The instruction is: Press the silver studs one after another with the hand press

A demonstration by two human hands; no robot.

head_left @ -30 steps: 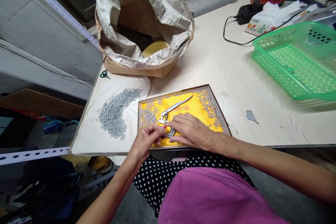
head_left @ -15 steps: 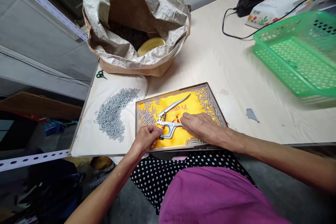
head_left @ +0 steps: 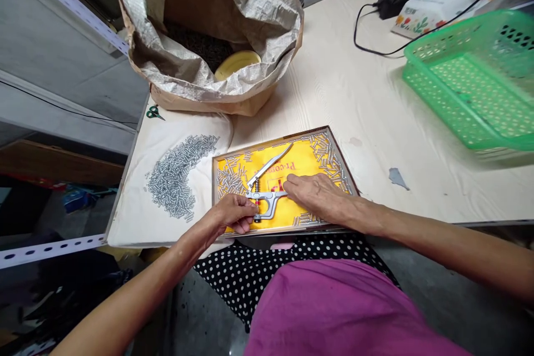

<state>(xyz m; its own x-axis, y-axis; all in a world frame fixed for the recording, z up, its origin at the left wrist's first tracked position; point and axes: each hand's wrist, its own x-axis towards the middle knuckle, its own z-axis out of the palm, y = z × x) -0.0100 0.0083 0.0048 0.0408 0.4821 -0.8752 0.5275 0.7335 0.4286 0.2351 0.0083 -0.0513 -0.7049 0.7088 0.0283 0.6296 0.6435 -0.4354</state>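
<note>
A shallow tray [head_left: 346, 169] with a yellow lining lies at the table's near edge, strewn with small silver metal pieces [head_left: 327, 153]. In it lies a silver hand press tool [head_left: 267, 178] with its long handles spread. My left hand [head_left: 233, 214] is curled at the tool's jaw end, fingers pinched on something I cannot make out. My right hand [head_left: 315, 194] lies over the tray, fingers resting on the tool's lower handle.
A heap of silver pieces [head_left: 175, 178] lies on white cloth left of the tray. Behind stands a big open paper sack [head_left: 208, 39] with a yellow bowl [head_left: 237, 63] inside. Small green scissors [head_left: 153, 113], a green basket [head_left: 475, 83], cable and boxes sit farther back.
My right hand has slid rightward off the tool's head, uncovering it, and rests by the handle. My left hand has dropped slightly toward the jaw. The view has tilted down a little.
</note>
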